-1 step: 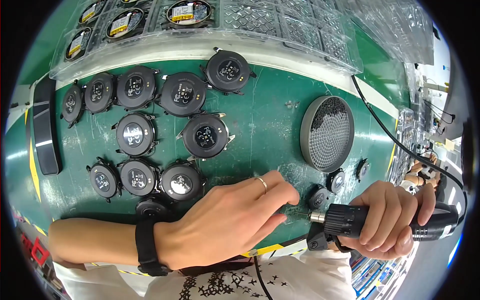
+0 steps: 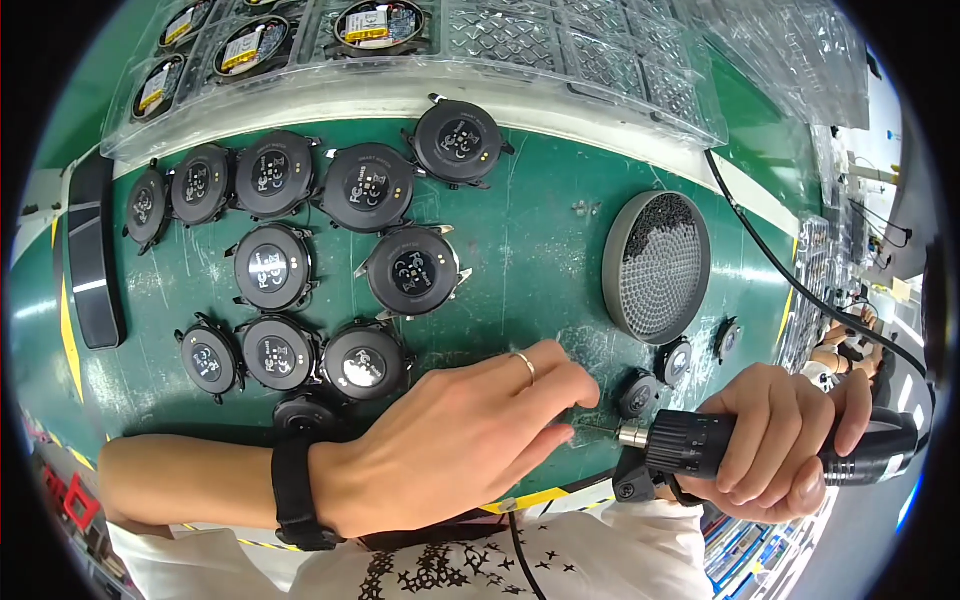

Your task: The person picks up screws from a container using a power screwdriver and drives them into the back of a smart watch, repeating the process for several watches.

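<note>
Going from the left, about ten round black watch bodies (image 2: pixel 272 266) are lying face-down in loose rows on the green surface (image 2: pixel 530 250), their backs already in place; whether their screws are all in cannot be told from here, but judging by the grouping these are looking like the finished pile. A dark strap-like piece (image 2: pixel 92 260) is lying along the far left edge, and clear plastic trays (image 2: pixel 420 50) holding more parts are sitting along the back.

The left hand (image 2: pixel 450 440) is reaching across the front of the surface, wrist wearing a black band (image 2: pixel 295 490), fingers curled and pinched together at the tips; they are closing on something small at the tool's tip, but what exactly it is cannot be made out. Just right of those fingertips the thin bit (image 2: pixel 600 432) of the electric screwdriver (image 2: pixel 700 445) is pointing leftward at them, almost touching.

The right hand (image 2: pixel 790 440) is wrapping fully around the black screwdriver body, gripping it level, with its cable (image 2: pixel 800 290) trailing away behind to the right.

Between the hands and further back, a few smaller black round parts (image 2: pixel 640 392) are sitting near a grey round dish (image 2: pixel 657 265) filled with tiny pieces, probably screws. Judging by this, the work is well under way, with the small parts by the dish seemingly left to do
</note>
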Motion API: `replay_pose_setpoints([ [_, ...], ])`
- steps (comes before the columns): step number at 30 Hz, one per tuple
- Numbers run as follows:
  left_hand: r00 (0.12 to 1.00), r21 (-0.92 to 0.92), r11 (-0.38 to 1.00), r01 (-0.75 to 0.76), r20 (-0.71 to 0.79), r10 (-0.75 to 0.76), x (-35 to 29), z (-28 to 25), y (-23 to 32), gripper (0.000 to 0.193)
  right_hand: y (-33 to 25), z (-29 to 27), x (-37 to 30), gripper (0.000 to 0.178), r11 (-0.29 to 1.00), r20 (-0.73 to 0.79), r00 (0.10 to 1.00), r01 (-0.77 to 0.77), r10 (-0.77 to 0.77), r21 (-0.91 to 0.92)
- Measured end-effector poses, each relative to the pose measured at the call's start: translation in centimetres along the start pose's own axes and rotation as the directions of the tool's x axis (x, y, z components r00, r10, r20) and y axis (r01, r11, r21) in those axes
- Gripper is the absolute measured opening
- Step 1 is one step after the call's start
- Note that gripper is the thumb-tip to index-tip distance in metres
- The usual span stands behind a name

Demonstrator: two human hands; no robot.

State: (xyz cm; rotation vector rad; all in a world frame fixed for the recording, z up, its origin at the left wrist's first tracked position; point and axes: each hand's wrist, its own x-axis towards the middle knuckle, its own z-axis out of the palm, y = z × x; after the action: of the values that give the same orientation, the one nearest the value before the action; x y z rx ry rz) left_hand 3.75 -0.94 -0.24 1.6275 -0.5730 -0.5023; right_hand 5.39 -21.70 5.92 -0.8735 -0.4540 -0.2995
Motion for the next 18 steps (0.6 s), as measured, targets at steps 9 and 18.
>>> replay_pose_setpoints([
  [9, 0.996, -0.014, 0.998, -0.067, -0.058, 0.066, -0.05, -0.07, -0.62, 0.019, 0.32, 0.16, -0.07, 0.030, 1.000, 0.054, 0.998, -0.021, 0.022, -0.017],
  [18, 0.997, -0.013, 0.998, -0.068, -0.035, 0.068, -0.06, -0.32, -0.45, 0.018, -0.19, 0.52, -0.36, 0.032, 0.996, 0.124, 0.989, -0.082, 0.086, -0.035],
])
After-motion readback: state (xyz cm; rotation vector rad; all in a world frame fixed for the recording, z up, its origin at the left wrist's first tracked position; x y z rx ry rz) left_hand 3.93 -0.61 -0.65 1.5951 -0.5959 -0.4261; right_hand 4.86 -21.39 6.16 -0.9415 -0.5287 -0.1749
